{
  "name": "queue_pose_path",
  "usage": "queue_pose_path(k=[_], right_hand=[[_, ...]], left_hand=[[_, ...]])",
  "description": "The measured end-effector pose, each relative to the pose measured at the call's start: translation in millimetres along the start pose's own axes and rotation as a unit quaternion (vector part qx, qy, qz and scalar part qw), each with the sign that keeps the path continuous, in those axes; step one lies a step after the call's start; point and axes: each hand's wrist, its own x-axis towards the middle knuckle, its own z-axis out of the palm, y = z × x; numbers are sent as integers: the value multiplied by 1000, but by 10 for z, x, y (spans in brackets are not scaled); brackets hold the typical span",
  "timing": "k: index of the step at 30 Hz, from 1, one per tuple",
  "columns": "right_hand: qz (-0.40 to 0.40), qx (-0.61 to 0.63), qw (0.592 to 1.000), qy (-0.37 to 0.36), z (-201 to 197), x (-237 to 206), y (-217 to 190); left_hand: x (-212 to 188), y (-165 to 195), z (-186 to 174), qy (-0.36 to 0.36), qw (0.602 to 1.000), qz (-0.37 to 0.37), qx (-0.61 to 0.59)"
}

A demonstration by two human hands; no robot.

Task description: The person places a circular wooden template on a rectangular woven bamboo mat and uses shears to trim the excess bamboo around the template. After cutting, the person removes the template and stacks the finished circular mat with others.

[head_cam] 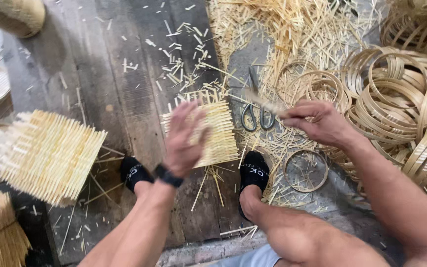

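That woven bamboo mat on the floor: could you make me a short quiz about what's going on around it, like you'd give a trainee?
1. True or false: the left hand is over the small woven mat.
2. What do the fingers of the right hand pinch?
A. a thin bamboo strip
B. a bamboo ring
C. the scissors
3. What metal tool lies on the floor between the mat and the heap of bamboo rings?

Key
1. True; the hand is blurred, so contact cannot be told.
2. A.
3. Scissors, lying untouched beyond the black-socked feet.
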Motion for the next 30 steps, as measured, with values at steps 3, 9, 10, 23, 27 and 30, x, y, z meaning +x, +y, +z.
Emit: queue_pose_path(k=[3,9,10,23,27,30], right_hand=[[-45,48,997,-49,-168,-42,-742],[-236,0,960,149,-51,-74,-1574],[-280,4,945,171,-6,-52,-1639],[-430,-253,853,153,712,299,-2244],[-382,-227,884,143,878,292,-2193],[-352,-234,900,110,901,340,-2170]], left_hand=[[287,439,23,-29,979,-27,-200],[287,806,-291,-28,794,-438,-421],[281,788,-359,-30,760,-444,-474],[200,365,-658,-166,528,-550,-626],[79,321,-538,-89,490,-601,-625],[-4,302,-433,-66,482,-616,-619]])
